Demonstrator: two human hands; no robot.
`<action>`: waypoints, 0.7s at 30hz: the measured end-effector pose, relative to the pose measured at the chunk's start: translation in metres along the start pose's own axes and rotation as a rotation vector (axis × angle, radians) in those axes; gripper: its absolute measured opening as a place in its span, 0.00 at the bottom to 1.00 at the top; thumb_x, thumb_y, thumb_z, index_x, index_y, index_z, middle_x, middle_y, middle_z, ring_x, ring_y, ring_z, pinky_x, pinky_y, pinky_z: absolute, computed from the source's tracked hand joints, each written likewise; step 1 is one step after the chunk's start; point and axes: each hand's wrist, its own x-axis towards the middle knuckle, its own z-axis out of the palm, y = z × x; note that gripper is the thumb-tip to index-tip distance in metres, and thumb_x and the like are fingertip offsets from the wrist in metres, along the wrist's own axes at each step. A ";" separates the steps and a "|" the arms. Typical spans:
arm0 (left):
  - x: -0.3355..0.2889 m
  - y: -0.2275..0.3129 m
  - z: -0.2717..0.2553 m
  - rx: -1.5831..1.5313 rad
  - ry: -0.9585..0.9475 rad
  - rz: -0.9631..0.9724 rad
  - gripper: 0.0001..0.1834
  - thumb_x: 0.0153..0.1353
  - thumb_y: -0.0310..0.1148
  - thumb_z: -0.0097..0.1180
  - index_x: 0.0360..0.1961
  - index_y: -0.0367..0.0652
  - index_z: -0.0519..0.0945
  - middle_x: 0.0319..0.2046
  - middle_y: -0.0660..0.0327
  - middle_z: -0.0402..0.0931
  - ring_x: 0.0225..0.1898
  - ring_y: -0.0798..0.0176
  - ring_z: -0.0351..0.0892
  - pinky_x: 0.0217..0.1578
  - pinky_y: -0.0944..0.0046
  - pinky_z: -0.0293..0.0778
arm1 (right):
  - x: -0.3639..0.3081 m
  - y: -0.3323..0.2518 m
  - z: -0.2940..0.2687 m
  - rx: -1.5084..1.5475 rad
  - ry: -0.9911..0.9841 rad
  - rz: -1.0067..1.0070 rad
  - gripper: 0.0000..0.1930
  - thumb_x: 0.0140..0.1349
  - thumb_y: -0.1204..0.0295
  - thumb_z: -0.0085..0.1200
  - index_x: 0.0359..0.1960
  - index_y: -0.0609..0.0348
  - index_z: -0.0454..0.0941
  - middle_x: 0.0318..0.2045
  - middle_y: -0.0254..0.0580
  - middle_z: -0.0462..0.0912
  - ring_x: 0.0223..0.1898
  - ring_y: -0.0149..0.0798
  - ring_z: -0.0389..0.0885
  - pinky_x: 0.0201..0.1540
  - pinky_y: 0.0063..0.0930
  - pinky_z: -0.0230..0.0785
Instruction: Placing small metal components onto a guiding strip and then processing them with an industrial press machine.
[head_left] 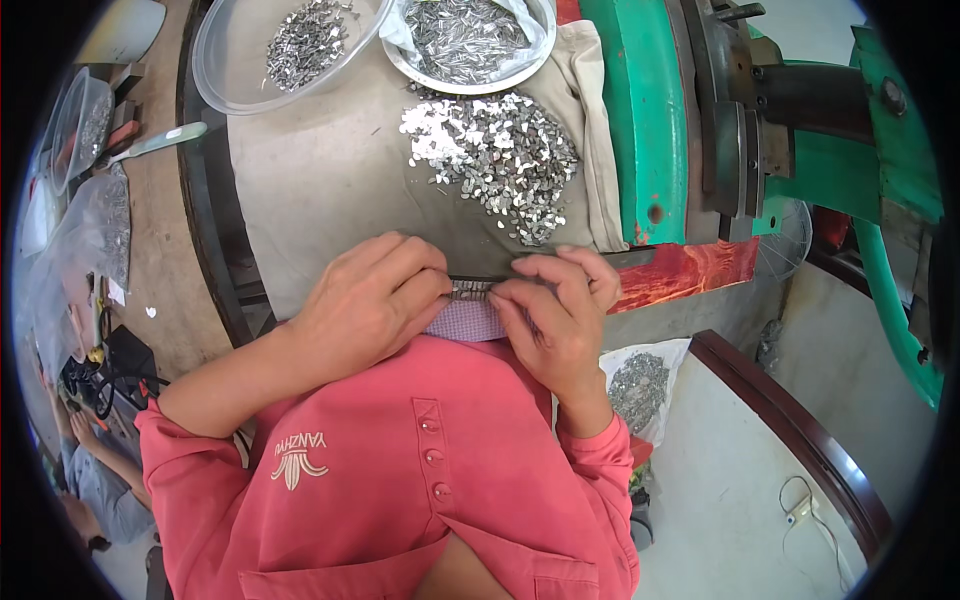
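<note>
Pinching narrowly, your left hand [375, 285] and right hand [555, 315] hold opposite ends of a short row of small metal pieces [470, 291] at the near edge of the cloth [320, 190], nearer you than the loose pile [510, 160]. Press evenly from both ends; uneven pressure would likely buckle the row. Support underneath: cannot tell.

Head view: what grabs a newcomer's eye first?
Probably the bright green machine frame at upper right, then the glinting heap of chips on the drab cloth, top centre. Below it, the left hand and right hand pinch a short row of small metallic pieces.
</note>
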 end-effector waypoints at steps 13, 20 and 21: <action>-0.007 0.002 -0.005 -0.070 -0.025 -0.104 0.09 0.54 0.23 0.63 0.36 0.37 0.78 0.43 0.58 0.74 0.42 0.52 0.79 0.40 0.56 0.78 | 0.004 -0.017 0.004 -0.188 0.010 -0.153 0.06 0.51 0.66 0.65 0.32 0.41 0.85 0.47 0.22 0.81 0.57 0.35 0.70 0.60 0.37 0.52; -0.004 0.001 0.000 0.015 0.002 -0.053 0.07 0.54 0.24 0.63 0.34 0.38 0.79 0.41 0.59 0.74 0.39 0.55 0.79 0.36 0.57 0.79 | 0.008 -0.021 0.005 -0.259 0.024 -0.156 0.04 0.53 0.66 0.63 0.31 0.42 0.83 0.48 0.21 0.81 0.58 0.34 0.70 0.61 0.38 0.51; -0.004 0.001 0.001 0.051 -0.001 -0.034 0.07 0.53 0.24 0.63 0.33 0.38 0.79 0.41 0.60 0.74 0.38 0.56 0.78 0.35 0.58 0.79 | 0.008 -0.022 0.005 -0.271 0.021 -0.155 0.04 0.52 0.66 0.63 0.31 0.42 0.84 0.49 0.21 0.81 0.58 0.35 0.70 0.61 0.39 0.51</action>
